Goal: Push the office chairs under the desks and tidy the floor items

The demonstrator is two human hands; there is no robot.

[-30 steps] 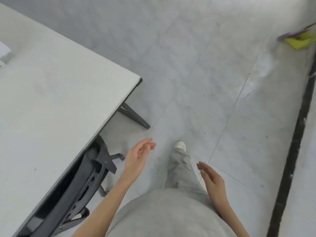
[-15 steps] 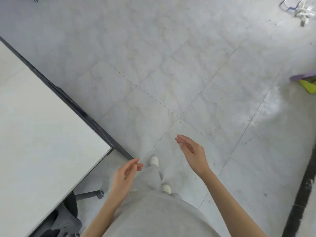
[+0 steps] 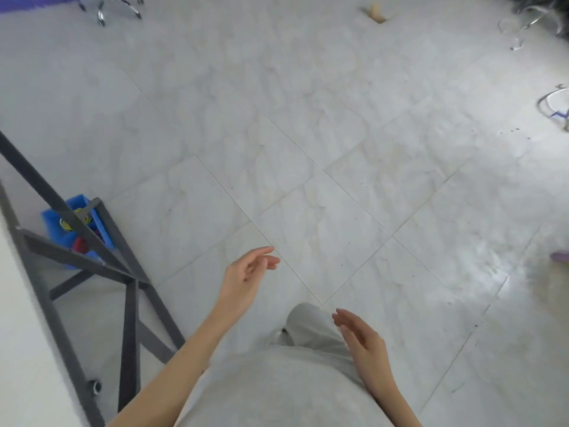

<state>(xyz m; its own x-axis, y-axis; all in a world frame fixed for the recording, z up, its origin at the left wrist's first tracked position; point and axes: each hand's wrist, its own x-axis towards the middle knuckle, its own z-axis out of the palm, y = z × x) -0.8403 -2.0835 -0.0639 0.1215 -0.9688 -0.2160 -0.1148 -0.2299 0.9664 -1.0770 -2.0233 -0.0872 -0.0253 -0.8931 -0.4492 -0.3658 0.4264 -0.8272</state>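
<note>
I look down at a grey tiled floor. My left hand (image 3: 246, 277) hangs over the floor with relaxed fingers and holds nothing. My right hand (image 3: 363, 343) is lower, beside my grey trouser leg, fingers loose and empty. A chrome chair base (image 3: 110, 7) with castors shows at the top left edge. A small tan object (image 3: 376, 13) lies on the floor at the top. White cables (image 3: 554, 106) lie at the right edge, and a purple item (image 3: 560, 257) peeks in lower right. Only the white desk's edge (image 3: 18, 318) shows at left.
The desk's dark grey metal frame (image 3: 129, 303) crosses the lower left, with a castor (image 3: 94, 386) near it. A blue bin (image 3: 77, 229) with coloured bits stands behind the frame. Dark tangled stuff and loose cables (image 3: 523, 23) sit at the top right corner.
My view has swung away from the desk towards the open floor; the desk top has slid off to the left. Both hands stay empty; the right one has dropped lower.
</note>
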